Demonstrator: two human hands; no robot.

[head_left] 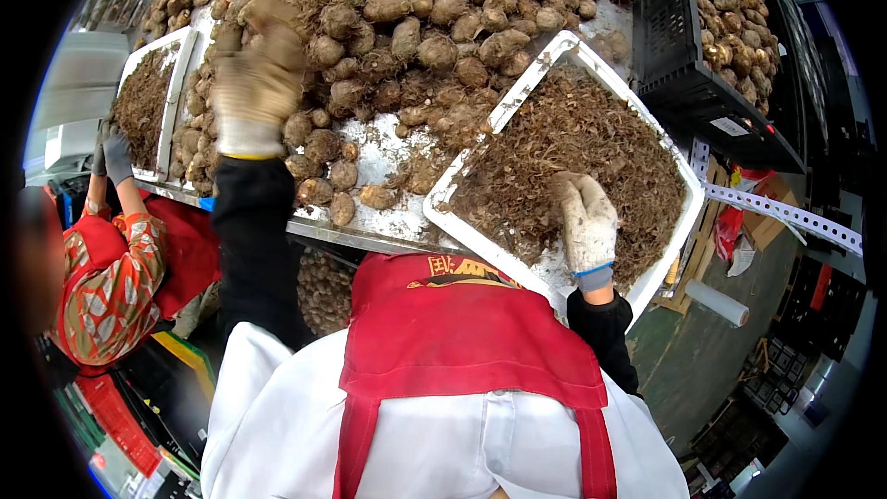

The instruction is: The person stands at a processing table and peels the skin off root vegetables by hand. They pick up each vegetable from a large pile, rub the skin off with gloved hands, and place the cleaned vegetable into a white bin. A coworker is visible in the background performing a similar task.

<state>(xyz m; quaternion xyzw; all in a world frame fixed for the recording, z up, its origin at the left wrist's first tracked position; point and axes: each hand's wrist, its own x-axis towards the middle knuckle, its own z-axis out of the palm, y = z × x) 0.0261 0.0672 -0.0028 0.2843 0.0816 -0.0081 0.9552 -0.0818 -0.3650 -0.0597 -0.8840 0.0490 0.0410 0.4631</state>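
Observation:
My left hand [261,74], in a dirty cream work glove, reaches over the left side of a big heap of hairy brown taro [434,9]. It is smeared by motion, so its fingers and anything in them cannot be made out. My right hand [589,226], in a stained white glove with a grey and blue cuff, is over a white foam box [443,212] tilted at the table's edge. Its fingers are curled together; what they hold, if anything, is hidden. Brown fibrous peelings [591,139] fill most of the box.
Loose taro [344,176] lies along the metal table's near edge. A black crate [679,55] stands at the right, with more taro [735,18] behind it. At the left, a gloved co-worker [115,268] works beside another foam box [176,102]. A perforated metal strut [785,212] juts out at the right.

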